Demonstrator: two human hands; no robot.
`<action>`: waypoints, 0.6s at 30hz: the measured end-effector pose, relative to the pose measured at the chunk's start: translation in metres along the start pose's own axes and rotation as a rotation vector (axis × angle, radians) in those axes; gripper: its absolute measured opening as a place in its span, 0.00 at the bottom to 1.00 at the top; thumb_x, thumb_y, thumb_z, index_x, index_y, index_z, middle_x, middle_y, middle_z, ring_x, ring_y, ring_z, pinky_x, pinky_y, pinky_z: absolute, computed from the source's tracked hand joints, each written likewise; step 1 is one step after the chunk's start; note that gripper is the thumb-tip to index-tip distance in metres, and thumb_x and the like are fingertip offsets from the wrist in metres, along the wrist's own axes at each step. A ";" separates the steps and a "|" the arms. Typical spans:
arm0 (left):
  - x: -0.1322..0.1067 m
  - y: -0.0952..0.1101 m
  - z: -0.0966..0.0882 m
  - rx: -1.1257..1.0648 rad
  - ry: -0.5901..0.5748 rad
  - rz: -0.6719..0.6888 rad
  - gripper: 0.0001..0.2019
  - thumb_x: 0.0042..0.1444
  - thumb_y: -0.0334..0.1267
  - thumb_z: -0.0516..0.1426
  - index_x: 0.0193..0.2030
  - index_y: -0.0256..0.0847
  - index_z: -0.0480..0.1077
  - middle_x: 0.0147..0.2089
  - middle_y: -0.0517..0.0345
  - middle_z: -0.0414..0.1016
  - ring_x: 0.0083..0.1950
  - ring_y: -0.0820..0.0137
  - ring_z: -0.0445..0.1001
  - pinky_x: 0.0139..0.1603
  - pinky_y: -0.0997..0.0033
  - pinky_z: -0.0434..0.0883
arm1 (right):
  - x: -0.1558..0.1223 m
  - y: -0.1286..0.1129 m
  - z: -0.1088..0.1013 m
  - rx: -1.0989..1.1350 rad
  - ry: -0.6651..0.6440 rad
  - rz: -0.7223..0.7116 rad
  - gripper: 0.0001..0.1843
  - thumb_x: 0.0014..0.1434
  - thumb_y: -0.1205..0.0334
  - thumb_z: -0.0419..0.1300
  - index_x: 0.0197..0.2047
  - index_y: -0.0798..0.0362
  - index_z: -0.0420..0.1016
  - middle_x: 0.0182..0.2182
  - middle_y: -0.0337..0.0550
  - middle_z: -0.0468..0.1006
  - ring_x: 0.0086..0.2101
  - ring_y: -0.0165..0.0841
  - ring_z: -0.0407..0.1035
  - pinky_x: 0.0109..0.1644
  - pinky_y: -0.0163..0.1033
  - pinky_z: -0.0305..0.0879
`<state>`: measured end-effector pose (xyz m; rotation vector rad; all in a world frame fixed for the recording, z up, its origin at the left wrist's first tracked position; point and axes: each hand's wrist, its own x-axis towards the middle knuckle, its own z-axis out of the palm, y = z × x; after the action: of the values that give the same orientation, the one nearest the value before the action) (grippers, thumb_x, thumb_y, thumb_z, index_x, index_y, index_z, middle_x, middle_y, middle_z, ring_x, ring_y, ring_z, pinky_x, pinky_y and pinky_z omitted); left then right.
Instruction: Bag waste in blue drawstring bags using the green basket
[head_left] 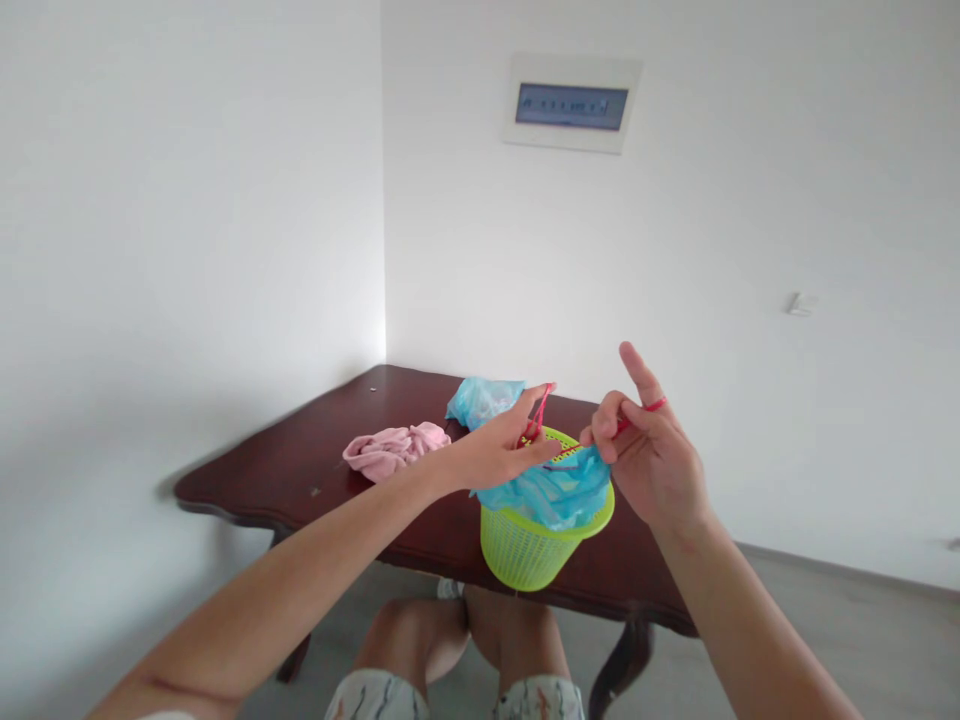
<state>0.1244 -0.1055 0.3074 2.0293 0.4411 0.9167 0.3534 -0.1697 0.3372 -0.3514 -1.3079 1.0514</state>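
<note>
My left hand [504,438] is over the green basket, with red yarn [539,414] looped over its forefinger and gathered near the thumb. Its fingers look closed on the yarn. To the right, my right hand [651,455] has the forefinger raised, with a red strand wound round it. The thumb and other fingers of that hand pinch together on the yarn, and a thin red line runs between both hands. A thin dark stick-like thing shows just below; I cannot make out its kind. Under the hands, a blue plastic bag [559,497] lies in the green basket [529,552].
The dark wooden table [300,470] stands against a white wall. On it lie a crumpled pink cloth [390,452] and another blue plastic bag [480,400] behind my left hand. The basket stands at the front edge, above my knees. A panel [572,104] is on the wall.
</note>
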 end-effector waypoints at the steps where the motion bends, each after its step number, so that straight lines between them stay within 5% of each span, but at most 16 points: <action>1: -0.002 -0.002 0.002 0.065 0.004 -0.002 0.47 0.79 0.55 0.65 0.92 0.42 0.45 0.37 0.67 0.68 0.33 0.71 0.66 0.35 0.70 0.63 | 0.002 -0.004 -0.001 0.014 0.010 0.007 0.33 0.75 0.63 0.61 0.80 0.36 0.75 0.31 0.31 0.76 0.24 0.30 0.67 0.38 0.41 0.81; 6: -0.007 -0.001 0.010 0.083 -0.019 0.019 0.45 0.80 0.54 0.64 0.91 0.43 0.47 0.40 0.65 0.69 0.35 0.71 0.65 0.36 0.68 0.64 | 0.005 -0.008 -0.005 -0.021 0.050 0.074 0.18 0.71 0.58 0.66 0.61 0.44 0.88 0.29 0.30 0.71 0.19 0.24 0.49 0.21 0.34 0.53; 9: -0.006 0.005 0.013 -0.083 -0.066 0.031 0.46 0.79 0.55 0.66 0.91 0.45 0.47 0.38 0.68 0.67 0.33 0.72 0.63 0.34 0.70 0.63 | -0.001 -0.002 -0.003 -0.133 -0.011 0.167 0.22 0.73 0.55 0.67 0.68 0.45 0.85 0.25 0.28 0.67 0.19 0.24 0.41 0.21 0.34 0.37; 12: -0.005 0.006 0.014 -0.230 -0.093 0.037 0.45 0.79 0.58 0.65 0.90 0.46 0.49 0.32 0.73 0.59 0.28 0.74 0.57 0.29 0.72 0.56 | -0.011 0.004 0.001 -0.232 -0.198 0.309 0.36 0.79 0.53 0.64 0.86 0.44 0.67 0.22 0.26 0.69 0.19 0.25 0.43 0.23 0.34 0.37; 15: -0.006 0.000 0.014 -0.326 -0.159 0.012 0.42 0.80 0.62 0.62 0.89 0.46 0.53 0.29 0.74 0.56 0.24 0.74 0.53 0.26 0.73 0.52 | -0.019 0.009 0.005 -0.258 -0.408 0.397 0.44 0.82 0.52 0.60 0.93 0.44 0.50 0.25 0.31 0.78 0.19 0.25 0.48 0.24 0.33 0.40; 18: -0.008 -0.005 0.011 -0.317 -0.211 0.042 0.37 0.79 0.64 0.63 0.84 0.47 0.66 0.30 0.66 0.68 0.29 0.70 0.68 0.32 0.71 0.67 | -0.023 0.013 0.008 -0.286 -0.475 0.420 0.45 0.82 0.52 0.60 0.93 0.44 0.48 0.25 0.31 0.78 0.21 0.25 0.59 0.25 0.31 0.47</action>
<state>0.1273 -0.1137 0.2953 1.8231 0.1274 0.7350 0.3429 -0.1833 0.3159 -0.6391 -1.8724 1.3527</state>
